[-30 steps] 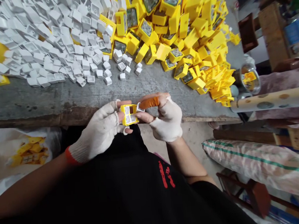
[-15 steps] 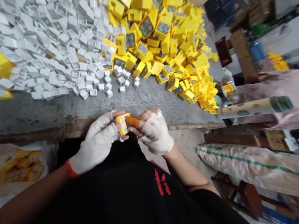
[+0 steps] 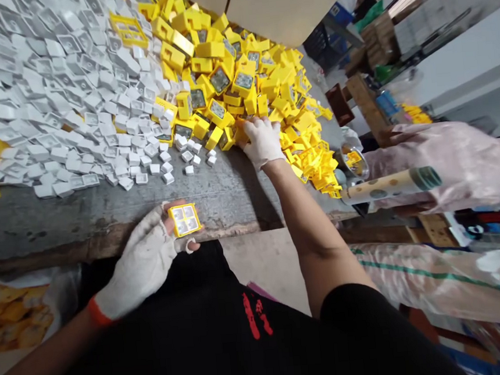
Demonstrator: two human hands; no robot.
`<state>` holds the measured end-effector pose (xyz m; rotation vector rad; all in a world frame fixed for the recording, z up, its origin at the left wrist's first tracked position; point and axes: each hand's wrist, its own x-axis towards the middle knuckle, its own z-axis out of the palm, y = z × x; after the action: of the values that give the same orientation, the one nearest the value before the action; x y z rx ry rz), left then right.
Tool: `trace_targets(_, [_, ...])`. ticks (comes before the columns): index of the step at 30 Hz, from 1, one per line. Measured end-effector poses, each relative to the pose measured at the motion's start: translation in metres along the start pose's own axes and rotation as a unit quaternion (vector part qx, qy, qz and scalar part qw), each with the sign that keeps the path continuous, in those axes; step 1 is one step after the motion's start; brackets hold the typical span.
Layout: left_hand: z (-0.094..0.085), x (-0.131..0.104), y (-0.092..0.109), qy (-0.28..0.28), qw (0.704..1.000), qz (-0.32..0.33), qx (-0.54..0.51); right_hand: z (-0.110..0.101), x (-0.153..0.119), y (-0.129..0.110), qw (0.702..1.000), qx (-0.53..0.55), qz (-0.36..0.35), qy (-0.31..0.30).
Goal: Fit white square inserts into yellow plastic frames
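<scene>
Left hand point(image 3: 140, 261), gloved: fingers closed around a yellow frame point(image 3: 184, 219) with four white cells, near the surface point(image 3: 103, 215) edge. Right hand point(image 3: 263, 141), gloved: at the yellow pile point(image 3: 240, 74), fingertips partly hidden; grip cannot be told. White caps point(image 3: 80, 103): heaped left.

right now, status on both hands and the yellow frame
Left hand: holding yellow frame, four pale inserts showing. Right hand: at yellow pile, fingertips hidden, grip unclear.
</scene>
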<state>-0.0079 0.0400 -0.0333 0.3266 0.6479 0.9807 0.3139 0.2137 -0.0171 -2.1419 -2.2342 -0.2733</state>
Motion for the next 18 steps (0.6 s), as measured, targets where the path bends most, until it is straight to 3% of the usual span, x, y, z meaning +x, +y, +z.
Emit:
trace_targets(5, [-0.004,0.000,-0.006,-0.022,1.000,0.013,0.006,0.004,-0.012,0.006,0.999,0.028,-0.015,0.016])
trace_targets(11, [-0.011,-0.001,-0.017,-0.022,0.998,0.055,0.022,-0.010,-0.027,0.001,0.996,0.090,0.001,-0.001])
trace_targets(14, [-0.015,-0.002,-0.019,-0.026,0.997,0.069,0.012,-0.017,-0.063,0.004,0.988,0.154,-0.011,0.007])
trace_targets(18, [-0.014,0.000,-0.019,-0.012,0.998,0.065,0.020,-0.030,-0.125,0.010,0.968,0.232,-0.090,-0.023])
